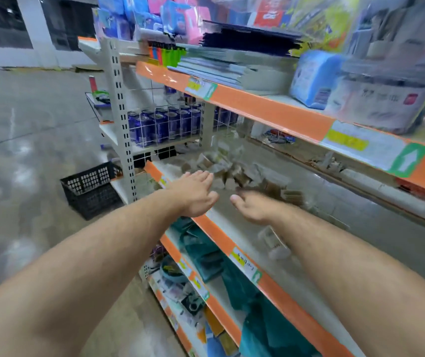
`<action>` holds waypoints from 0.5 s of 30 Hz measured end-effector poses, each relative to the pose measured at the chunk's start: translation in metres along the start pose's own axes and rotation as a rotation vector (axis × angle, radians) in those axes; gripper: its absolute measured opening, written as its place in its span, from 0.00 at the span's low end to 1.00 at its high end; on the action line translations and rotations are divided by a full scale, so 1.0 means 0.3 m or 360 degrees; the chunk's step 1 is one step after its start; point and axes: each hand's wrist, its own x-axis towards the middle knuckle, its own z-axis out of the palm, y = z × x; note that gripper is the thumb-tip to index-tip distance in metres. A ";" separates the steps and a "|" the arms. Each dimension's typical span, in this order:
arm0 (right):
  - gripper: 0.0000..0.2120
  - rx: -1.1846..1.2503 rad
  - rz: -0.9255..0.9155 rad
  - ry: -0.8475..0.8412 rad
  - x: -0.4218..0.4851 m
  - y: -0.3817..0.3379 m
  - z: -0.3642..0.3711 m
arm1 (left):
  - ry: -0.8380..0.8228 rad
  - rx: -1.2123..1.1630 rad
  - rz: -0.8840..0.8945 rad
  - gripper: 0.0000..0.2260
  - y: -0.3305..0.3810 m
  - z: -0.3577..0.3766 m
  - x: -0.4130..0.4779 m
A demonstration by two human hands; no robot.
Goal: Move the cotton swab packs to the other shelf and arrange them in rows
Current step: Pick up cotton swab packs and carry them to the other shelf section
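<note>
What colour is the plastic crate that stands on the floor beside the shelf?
Black. The crate shows best in the head view, at the left.

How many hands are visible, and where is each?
2. The left hand is open over the middle shelf's orange edge; the right hand is beside it, further over the shelf, its fingers blurred.
</note>
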 end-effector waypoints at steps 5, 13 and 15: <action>0.23 -0.0183 0.0213 0.0188 0.099 0.045 -0.063 | 0.0062 0.0052 0.0308 0.28 -0.037 -0.007 0.234; 0.22 -0.0183 0.0580 0.0283 0.141 0.104 -0.063 | -0.0059 0.0047 0.0671 0.29 -0.026 0.012 0.486; 0.21 -0.0150 0.0649 0.0289 0.125 0.119 -0.059 | -0.0084 0.0052 0.0774 0.29 -0.006 0.032 0.517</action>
